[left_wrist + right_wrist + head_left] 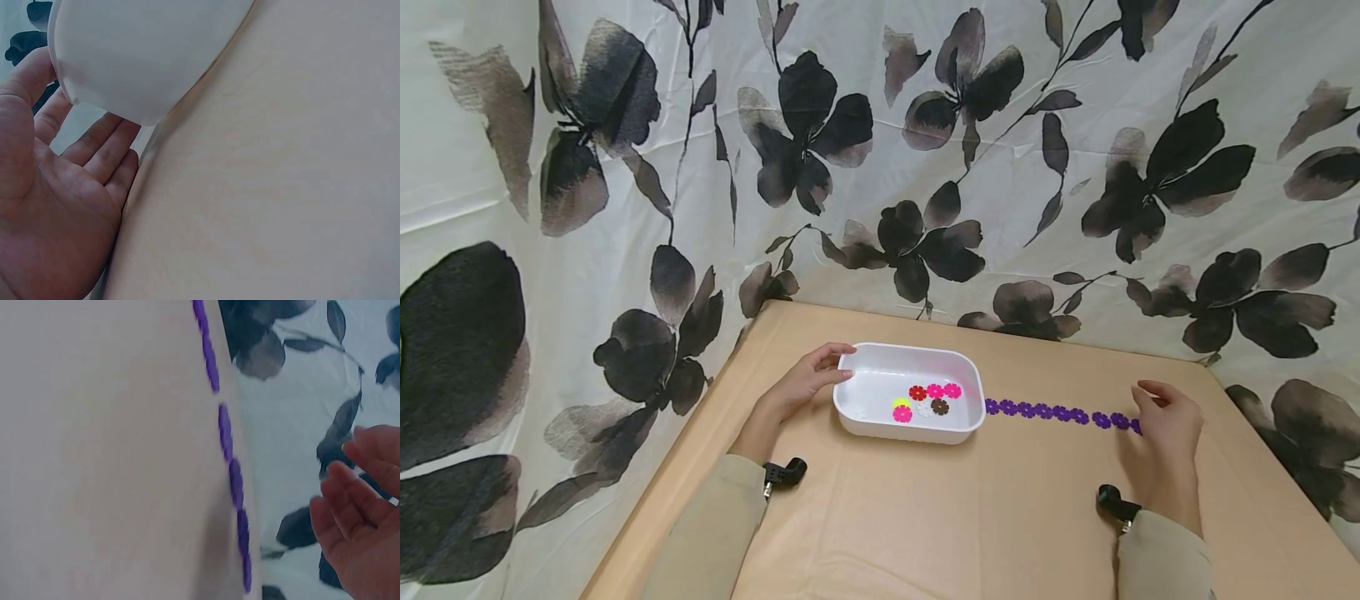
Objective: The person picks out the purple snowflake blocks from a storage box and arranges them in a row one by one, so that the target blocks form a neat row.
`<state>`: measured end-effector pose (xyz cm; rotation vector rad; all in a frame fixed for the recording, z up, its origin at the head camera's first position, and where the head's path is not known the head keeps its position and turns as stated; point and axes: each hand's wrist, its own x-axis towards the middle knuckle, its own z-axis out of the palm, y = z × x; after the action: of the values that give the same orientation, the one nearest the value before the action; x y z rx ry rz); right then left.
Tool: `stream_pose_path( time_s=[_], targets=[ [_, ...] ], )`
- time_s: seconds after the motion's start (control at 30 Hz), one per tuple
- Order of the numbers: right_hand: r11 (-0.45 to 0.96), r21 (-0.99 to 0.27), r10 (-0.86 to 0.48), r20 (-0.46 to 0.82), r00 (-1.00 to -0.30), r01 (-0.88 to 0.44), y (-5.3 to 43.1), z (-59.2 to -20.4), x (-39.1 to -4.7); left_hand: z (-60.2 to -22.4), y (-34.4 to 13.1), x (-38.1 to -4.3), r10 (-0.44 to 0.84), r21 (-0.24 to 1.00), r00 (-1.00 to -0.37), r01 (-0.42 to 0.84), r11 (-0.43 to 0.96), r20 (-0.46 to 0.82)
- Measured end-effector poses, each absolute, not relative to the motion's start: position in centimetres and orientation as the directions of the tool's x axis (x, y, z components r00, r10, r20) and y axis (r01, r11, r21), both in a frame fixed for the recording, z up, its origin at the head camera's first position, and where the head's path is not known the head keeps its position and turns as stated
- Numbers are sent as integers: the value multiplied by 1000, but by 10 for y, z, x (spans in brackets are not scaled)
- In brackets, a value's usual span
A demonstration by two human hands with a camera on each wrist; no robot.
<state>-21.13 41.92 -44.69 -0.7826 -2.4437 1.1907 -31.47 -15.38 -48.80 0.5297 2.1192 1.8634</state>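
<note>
My left hand [805, 377] grips the left end of a white plastic tray [908, 356], thumb at the rim and fingers round the outer wall. In the left wrist view the tray's pale side [144, 56] fills the top, with the left hand [62, 187] beneath it. Inside the tray lie several flower-shaped discs, among them a red one [917, 392] and a brown one [940, 407]. A row of purple flower-shaped discs [1043, 411] runs rightward from the tray. Over its right end hovers my right hand [1172, 421], fingers relaxed and holding nothing.
A tan cloth-like surface [940, 517] covers the table. Behind and at the left hangs a white curtain [865, 42] with dark flowers. The table's left and right edges slant outward toward me.
</note>
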Motion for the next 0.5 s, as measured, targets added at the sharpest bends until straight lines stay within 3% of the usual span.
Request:
stream_pose_path(
  time_s=[0.17, 0.33, 0.5],
  targets=[
    [474, -861, 482, 79, -873, 184, 389, -437, -224, -489, -153, -316, 447, 990, -894, 97, 101, 42],
    [540, -841, 236, 145, -961, 5, 359, -431, -233, -489, -152, -316, 443, 990, -896, 94, 104, 39],
    [584, -803, 57, 185, -981, -118, 329, -426, -241, -487, -152, -315, 441, 991, -897, 92, 98, 40]
  ],
)
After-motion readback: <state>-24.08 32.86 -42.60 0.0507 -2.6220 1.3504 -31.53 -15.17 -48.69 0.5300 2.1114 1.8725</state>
